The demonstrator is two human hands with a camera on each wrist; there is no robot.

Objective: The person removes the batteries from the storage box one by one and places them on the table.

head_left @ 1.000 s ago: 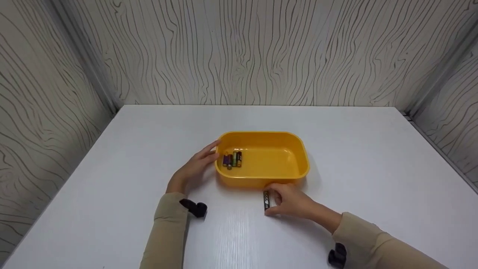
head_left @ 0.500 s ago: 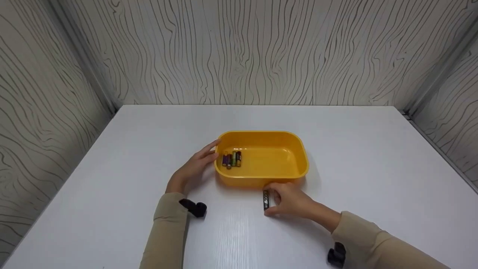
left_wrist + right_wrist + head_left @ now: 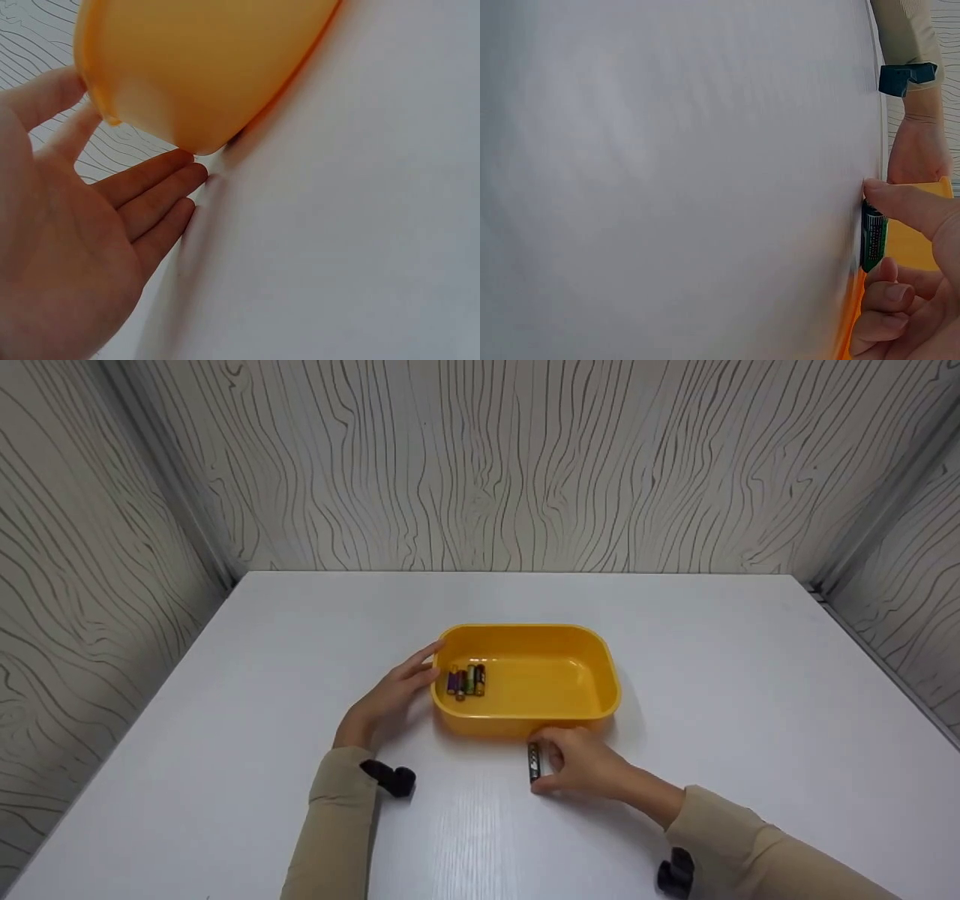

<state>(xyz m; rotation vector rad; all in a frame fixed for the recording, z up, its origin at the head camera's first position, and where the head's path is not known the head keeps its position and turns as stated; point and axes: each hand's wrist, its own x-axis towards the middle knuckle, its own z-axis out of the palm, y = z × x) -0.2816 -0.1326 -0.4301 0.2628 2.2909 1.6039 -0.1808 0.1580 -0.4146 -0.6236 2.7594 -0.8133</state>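
In the head view, a yellow tub (image 3: 540, 682) stands on the white surface (image 3: 225, 735), with a row of four batteries (image 3: 470, 681) side by side at the left end of its floor. The person's left hand (image 3: 396, 686) reaches to the tub's left end, fingers extended and touching the wall and rim there. The right hand (image 3: 589, 761) is just beyond the near wall of the tub, right of the middle, and pinches a dark battery (image 3: 534, 763) by its ends: thumb at the near end, a finger at the far end. Whether that battery touches the surface is hard to tell. Both arms wear beige sleeves (image 3: 330, 817), with a black device (image 3: 677, 874) at each wrist. A wood-grain patterned wall (image 3: 480, 465) rises on the far side.

In the left wrist view, the left hand's fingers are straight and spread, the upper ones at the tub's rim, the lower ones beside its base.

In the right wrist view, the dark battery shows green casing between thumb and forefinger, the other fingers curled inward. The tub lies behind it.
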